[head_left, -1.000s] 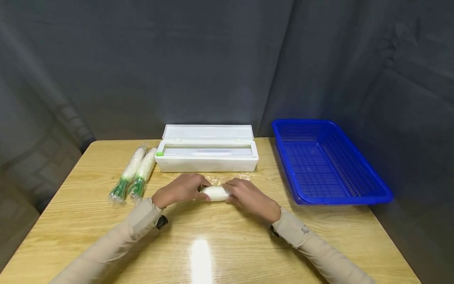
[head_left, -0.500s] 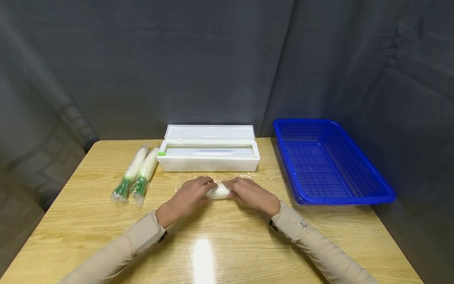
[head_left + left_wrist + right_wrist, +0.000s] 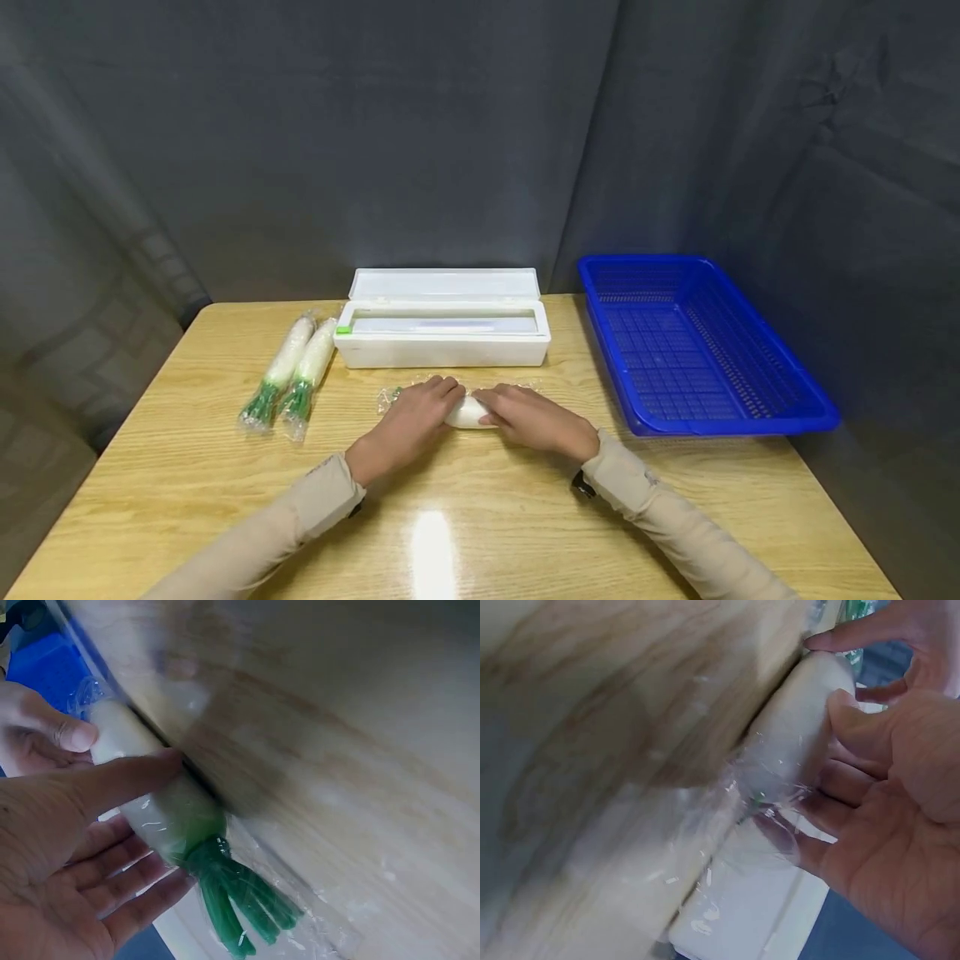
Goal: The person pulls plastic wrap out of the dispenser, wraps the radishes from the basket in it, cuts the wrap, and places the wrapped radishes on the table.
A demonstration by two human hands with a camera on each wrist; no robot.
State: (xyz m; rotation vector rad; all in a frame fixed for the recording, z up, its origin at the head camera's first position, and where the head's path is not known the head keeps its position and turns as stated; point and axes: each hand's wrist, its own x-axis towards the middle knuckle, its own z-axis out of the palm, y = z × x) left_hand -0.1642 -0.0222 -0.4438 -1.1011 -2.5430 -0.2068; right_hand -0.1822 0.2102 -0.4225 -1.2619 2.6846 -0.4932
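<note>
On the table, a white radish lies crosswise between my two hands, with clear plastic film around it. My left hand holds its leafy half; in the left wrist view the thumb lies along the near side and the fingers are behind it. Bundled green leaves stick out past that hand, covered by film. My right hand grips the other end, its thumb on the radish and fingers on the far side. Loose, crumpled film bunches at this end. In the head view both hands hide much of the radish.
Just beyond the hands stands a white cling film box, its lid raised. Two wrapped radishes, a left one and a right one, lie left of the box. A blue plastic basket stands at right.
My left hand has shifted slightly rightward, its fingers now over the top of the radish. Green leaves have come into sight beyond it. The right hand keeps its grip with little movement.
</note>
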